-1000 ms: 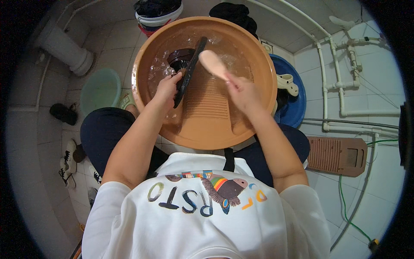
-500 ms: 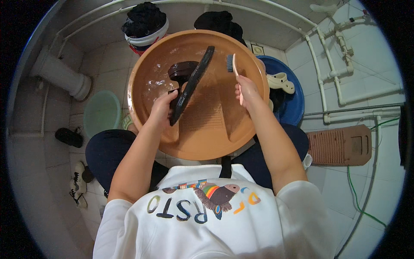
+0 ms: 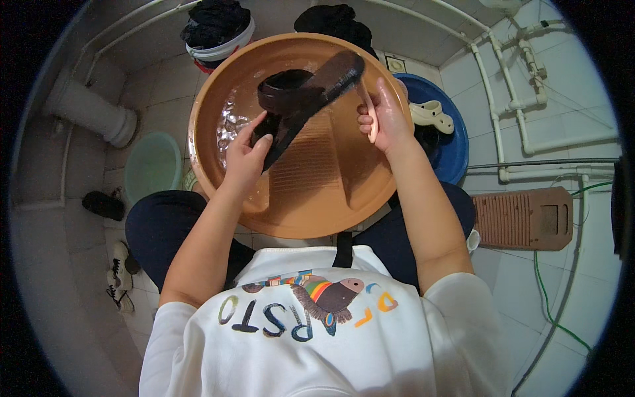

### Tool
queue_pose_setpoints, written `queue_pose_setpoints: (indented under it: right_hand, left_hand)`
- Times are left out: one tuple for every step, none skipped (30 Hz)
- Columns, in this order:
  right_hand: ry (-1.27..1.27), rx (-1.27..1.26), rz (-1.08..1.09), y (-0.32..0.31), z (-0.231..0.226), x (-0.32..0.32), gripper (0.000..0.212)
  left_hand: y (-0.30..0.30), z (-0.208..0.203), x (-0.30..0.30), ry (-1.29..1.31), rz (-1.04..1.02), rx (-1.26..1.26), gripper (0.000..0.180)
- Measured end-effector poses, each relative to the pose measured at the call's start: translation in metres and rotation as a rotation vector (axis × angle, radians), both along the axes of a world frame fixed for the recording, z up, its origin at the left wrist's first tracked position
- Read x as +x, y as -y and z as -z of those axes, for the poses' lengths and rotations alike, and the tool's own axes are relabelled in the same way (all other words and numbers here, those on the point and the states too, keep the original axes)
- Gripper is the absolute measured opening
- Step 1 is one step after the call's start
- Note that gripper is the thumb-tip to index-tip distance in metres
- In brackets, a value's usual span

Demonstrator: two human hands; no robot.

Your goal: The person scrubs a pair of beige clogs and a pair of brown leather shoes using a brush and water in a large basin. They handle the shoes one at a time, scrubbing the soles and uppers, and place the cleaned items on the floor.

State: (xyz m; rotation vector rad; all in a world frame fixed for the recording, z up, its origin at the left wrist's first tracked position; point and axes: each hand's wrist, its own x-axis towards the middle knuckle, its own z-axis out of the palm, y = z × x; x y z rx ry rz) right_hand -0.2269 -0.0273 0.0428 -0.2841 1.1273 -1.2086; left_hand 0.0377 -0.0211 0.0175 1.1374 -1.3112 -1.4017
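Observation:
A wet dark slipper (image 3: pixel 311 92) with a broad strap is held tilted over the large orange basin (image 3: pixel 198 155). My left hand (image 3: pixel 248 155) is closed around its heel end, thumb on the near side. Its toe end points up and to the right, toward my right hand (image 3: pixel 387 119). That hand is closed on the pale pink handle of a scrubbing brush (image 3: pixel 370 119). The brush's bristle head is hidden behind the slipper's toe, so I cannot tell exactly where it touches. Shallow water and a ribbed washboard slope (image 3: pixel 307 165) show inside the basin below.
At the right, a blue tub (image 3: pixel 456 126) holds a cream clog (image 3: pixel 431 117) and dark footwear. A brown washboard (image 3: pixel 522 220) lies beside a green hose (image 3: pixel 546 291). Left stand a pale green basin (image 3: pixel 153 165) and loose shoes (image 3: pixel 119 278). A bucket (image 3: pixel 225 49) of dark cloth stands behind.
The slipper has turned from edge-on to show its broad face, its toe swinging right. The brush head has gone from plain view to behind the toe.

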Motion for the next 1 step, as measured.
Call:
queue_pose_setpoints:
  right_hand:
    - [-0.003, -0.005, 0.002, 0.0015, -0.0016, -0.0027, 0.042]
  left_hand:
    - [-0.0003, -0.0014, -0.0006, 0.148, 0.009, -0.172, 0.041]
